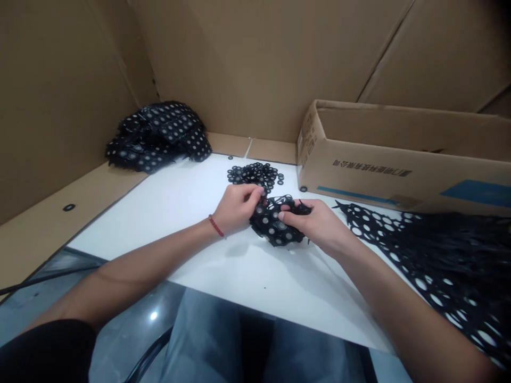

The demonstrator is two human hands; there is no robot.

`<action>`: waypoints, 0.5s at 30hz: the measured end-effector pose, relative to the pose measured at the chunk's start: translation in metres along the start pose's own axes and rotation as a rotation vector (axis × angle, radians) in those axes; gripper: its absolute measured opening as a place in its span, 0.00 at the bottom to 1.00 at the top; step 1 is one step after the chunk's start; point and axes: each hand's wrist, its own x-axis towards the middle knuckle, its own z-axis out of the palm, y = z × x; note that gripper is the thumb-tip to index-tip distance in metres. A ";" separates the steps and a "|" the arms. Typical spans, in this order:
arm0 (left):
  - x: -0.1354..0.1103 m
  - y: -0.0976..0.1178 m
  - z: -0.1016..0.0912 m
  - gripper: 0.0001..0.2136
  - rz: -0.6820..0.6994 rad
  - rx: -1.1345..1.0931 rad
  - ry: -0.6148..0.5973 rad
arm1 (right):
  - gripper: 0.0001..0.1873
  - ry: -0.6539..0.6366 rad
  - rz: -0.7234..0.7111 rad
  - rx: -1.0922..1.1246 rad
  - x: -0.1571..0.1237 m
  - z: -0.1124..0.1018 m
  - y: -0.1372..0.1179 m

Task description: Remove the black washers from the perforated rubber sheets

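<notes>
A crumpled black rubber sheet with round holes (275,222) sits between both hands over the white table (191,202). My left hand (238,206), with a red bracelet at the wrist, pinches its upper left edge. My right hand (315,223) grips its right side, thumb pressed on top. Just behind the hands lies a small heap of black rubber rings (254,174).
A pile of black perforated sheets (159,135) lies at the back left. More punched-out black sheets (447,260) spread at the right. An open cardboard box (399,159) stands behind them. Cardboard walls enclose the table. Single rings (68,207) lie loose.
</notes>
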 end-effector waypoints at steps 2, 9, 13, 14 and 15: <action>0.006 -0.006 -0.001 0.17 -0.127 -0.123 0.030 | 0.10 -0.009 0.025 -0.022 0.002 0.000 0.001; 0.021 -0.027 -0.013 0.16 -0.086 0.023 0.145 | 0.14 -0.063 0.082 0.091 0.008 -0.001 0.010; 0.013 -0.027 -0.010 0.11 0.201 0.320 -0.007 | 0.15 -0.074 0.108 0.131 0.008 0.000 0.007; 0.011 -0.026 -0.009 0.11 0.237 0.339 -0.011 | 0.15 -0.071 0.111 0.142 0.008 0.000 0.006; 0.009 -0.024 -0.009 0.11 0.264 0.344 0.001 | 0.15 -0.066 0.115 0.154 0.007 0.001 0.005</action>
